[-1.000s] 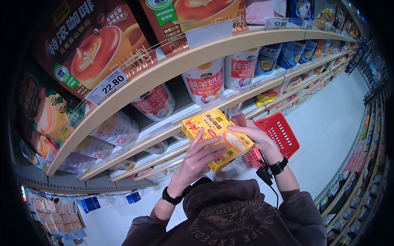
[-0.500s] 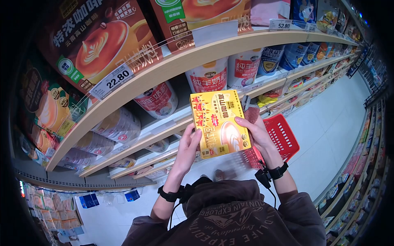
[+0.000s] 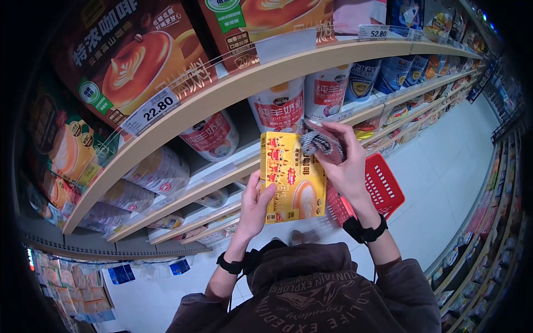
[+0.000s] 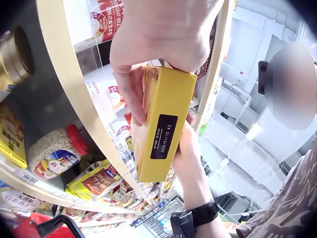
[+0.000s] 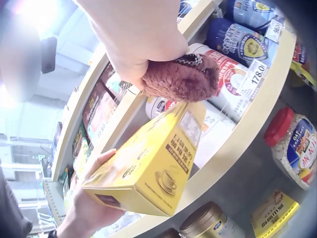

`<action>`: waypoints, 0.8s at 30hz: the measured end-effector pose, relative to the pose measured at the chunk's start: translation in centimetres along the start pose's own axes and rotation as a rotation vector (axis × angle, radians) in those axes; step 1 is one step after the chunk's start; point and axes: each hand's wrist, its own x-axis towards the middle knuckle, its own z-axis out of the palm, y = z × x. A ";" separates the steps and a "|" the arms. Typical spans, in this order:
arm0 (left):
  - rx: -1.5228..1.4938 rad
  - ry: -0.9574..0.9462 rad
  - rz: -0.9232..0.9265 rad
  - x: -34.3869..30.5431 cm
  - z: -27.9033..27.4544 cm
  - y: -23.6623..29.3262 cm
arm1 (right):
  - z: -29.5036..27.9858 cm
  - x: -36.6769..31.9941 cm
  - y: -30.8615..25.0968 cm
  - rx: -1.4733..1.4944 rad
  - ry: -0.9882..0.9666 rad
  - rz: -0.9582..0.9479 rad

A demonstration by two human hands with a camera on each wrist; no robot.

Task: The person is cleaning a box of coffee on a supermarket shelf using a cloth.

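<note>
Item: yellow coffee box [image 3: 292,177] upright, mid-frame | L hand [image 3: 254,208]: fingers wrapped on box edge, 8 o'clock | R hand [image 3: 348,166]: fingers clutch brown fuzzy cloth [image 3: 315,140] at box corner, 1 o'clock | Rec: brace firm w/ L, press cloth lightly; box likely tilts otherwise.

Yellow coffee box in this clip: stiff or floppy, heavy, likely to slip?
Probably stiff: the yellow coffee box keeps flat faces and sharp corners. Likely light, since the left hand grips it upright by its lower part. Its glossy card may slide a little.
</note>
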 end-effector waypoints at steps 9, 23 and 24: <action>0.037 0.098 0.125 0.2 -2.1 -0.6 | 1.6 -3.3 -3.5 -0.160 -0.626 -0.276; -0.039 0.090 0.100 -0.6 -2.5 -0.1 | 2.6 -1.7 -3.2 -0.358 -0.440 -0.396; -0.038 0.095 0.101 -0.5 -2.7 0.0 | 2.7 -2.4 -3.6 -0.315 -0.519 -0.380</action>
